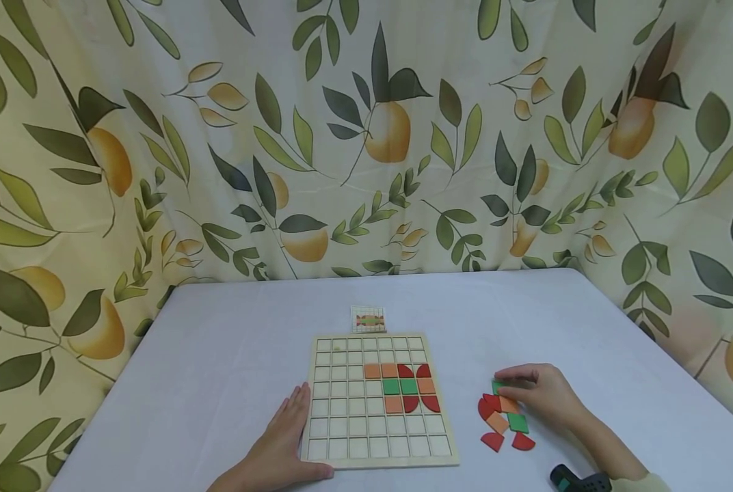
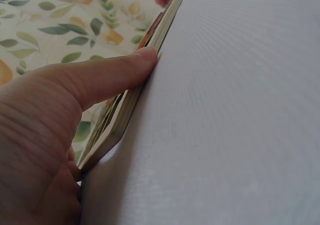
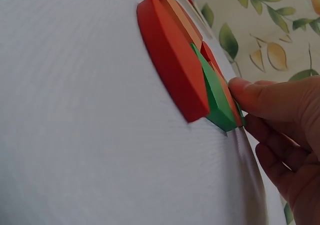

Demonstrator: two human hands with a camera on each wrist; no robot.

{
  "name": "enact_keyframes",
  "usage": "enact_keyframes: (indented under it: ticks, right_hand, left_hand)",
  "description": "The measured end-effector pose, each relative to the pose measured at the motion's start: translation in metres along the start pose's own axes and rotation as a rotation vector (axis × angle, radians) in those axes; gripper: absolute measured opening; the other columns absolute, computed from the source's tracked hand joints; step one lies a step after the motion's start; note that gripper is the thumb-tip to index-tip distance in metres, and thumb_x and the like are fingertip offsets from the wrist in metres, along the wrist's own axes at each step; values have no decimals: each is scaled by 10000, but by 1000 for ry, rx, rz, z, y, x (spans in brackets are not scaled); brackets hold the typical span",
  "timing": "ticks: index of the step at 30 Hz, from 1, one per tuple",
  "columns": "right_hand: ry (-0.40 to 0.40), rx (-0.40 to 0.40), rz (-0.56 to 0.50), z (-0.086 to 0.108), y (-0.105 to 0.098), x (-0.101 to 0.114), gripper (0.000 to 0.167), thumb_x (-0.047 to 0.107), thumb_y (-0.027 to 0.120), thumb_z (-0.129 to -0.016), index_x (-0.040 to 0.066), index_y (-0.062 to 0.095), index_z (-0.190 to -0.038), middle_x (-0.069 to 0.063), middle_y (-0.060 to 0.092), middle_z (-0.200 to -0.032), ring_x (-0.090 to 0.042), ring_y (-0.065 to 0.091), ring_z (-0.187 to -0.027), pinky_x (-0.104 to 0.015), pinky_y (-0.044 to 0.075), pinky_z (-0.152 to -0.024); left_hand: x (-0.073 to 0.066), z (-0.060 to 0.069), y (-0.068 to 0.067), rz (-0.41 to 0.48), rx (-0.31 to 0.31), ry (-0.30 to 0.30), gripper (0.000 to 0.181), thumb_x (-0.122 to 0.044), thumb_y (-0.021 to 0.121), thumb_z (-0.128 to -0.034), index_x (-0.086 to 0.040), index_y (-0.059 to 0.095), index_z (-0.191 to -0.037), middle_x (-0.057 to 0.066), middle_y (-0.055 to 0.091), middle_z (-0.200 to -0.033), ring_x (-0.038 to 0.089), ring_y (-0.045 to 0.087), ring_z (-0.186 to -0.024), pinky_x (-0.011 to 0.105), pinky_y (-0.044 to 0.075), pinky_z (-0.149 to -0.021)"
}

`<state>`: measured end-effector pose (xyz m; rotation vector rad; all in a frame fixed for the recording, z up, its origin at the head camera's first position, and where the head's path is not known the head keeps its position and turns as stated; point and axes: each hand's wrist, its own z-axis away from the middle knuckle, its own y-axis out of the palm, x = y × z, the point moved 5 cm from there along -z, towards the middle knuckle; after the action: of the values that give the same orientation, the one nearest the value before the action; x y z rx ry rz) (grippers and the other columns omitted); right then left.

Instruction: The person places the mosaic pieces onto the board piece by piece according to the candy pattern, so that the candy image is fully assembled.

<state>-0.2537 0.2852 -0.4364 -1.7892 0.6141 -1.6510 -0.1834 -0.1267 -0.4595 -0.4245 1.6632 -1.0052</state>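
My left hand rests against the near-left corner of a wooden grid board, fingers straight along its left side. In the left wrist view the thumb presses the board's front edge. Orange squares, green squares and red quarter-circle pieces sit in cells on the board's right half. Right of the board, my right hand pinches a green square tile between thumb and index finger at the far end of a loose pile. The fingers partly hide that tile.
The pile holds red pieces, an orange tile and another green tile. Behind the board lies a small pattern card. A black device is by the right wrist. A leaf-and-fruit curtain surrounds the white-covered table.
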Motion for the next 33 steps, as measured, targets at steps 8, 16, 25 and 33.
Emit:
enact_keyframes:
  ticks: [8, 16, 25, 33]
  right_hand:
    - [2, 11, 10, -3, -2, -2, 309, 228, 752, -765, 43, 712, -1010, -66, 682, -987, -301, 565, -1034, -395, 491, -829]
    - [11, 22, 13, -3, -3, -3, 333, 246, 746, -773, 42, 703, -1032, -74, 675, -1009, -299, 564, -1040, -372, 497, -821]
    - [-7, 45, 0, 1, -4, -1, 364, 206, 748, -770, 8, 680, -1067, -105, 663, -1043, -309, 565, -1047, -403, 488, -830]
    - [-30, 49, 12, 1, -4, 0, 352, 190, 742, -775, 4, 679, -1067, -106, 665, -1038, -312, 570, -1042, -395, 492, -822]
  left_hand:
    - [0, 0, 0, 13, 5, -19, 1279, -689, 683, -606, 61, 70, -1442, 206, 103, -1500, 297, 35, -1380, 108, -136, -984]
    - [0, 0, 0, 12, 5, -26, 1284, -691, 686, -600, 56, 71, -1444, 199, 100, -1503, 291, 34, -1380, 251, -71, -1064]
    - [0, -1, 0, 7, 17, -42, 1287, -696, 684, -597, 58, 74, -1443, 193, 98, -1505, 287, 34, -1381, 460, 54, -1075]
    - [0, 0, 0, 12, 7, -20, 1283, -700, 674, -604, 67, 75, -1439, 204, 101, -1501, 294, 38, -1380, 154, -110, -1021]
